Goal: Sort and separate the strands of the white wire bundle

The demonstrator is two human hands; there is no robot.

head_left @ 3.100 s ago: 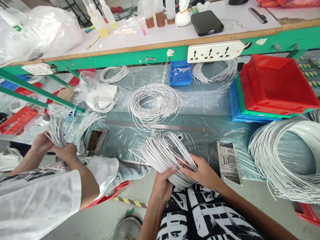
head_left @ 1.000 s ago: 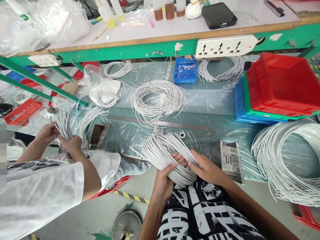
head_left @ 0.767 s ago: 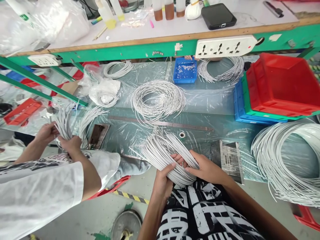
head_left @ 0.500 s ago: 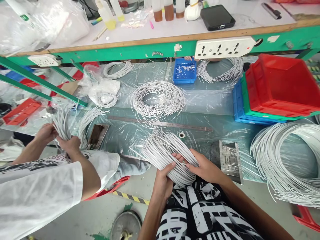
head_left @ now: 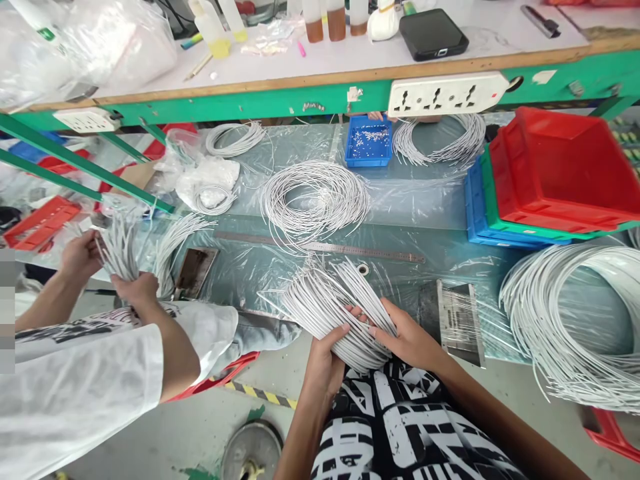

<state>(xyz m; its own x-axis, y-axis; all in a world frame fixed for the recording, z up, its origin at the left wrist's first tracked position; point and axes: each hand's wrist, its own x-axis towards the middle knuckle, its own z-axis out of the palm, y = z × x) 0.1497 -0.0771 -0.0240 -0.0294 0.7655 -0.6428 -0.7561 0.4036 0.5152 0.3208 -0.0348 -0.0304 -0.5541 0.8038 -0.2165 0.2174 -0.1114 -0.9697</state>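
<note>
A thick bundle of white cables (head_left: 315, 303) lies across my lap edge, its far ends resting on the plastic-covered table. My left hand (head_left: 330, 353) is wrapped round the bundle from the left, thumb on top. On the right side, my right hand (head_left: 400, 333) grips a part of the same cables between thumb and fingers, and a gap shows between the two portions. Just beyond the bundle sit a small roll of tape (head_left: 363, 269) and a long steel ruler (head_left: 345, 250). Right of my right hand stands a metal block (head_left: 457, 320) with thin strands over it.
Cable coils lie ahead (head_left: 315, 200) and at right (head_left: 520, 320). Stacked bins (head_left: 560, 173) stand at the right, a blue tray (head_left: 369, 141) at the back. A shelf with a power strip (head_left: 447, 95) crosses above. At left, a co-worker's hands (head_left: 135, 287) hold cables.
The cables by my right hand have spread farther from the main bundle, with a clearer gap between. My hands stay almost in place. The co-worker's far hand has moved slightly left and up.
</note>
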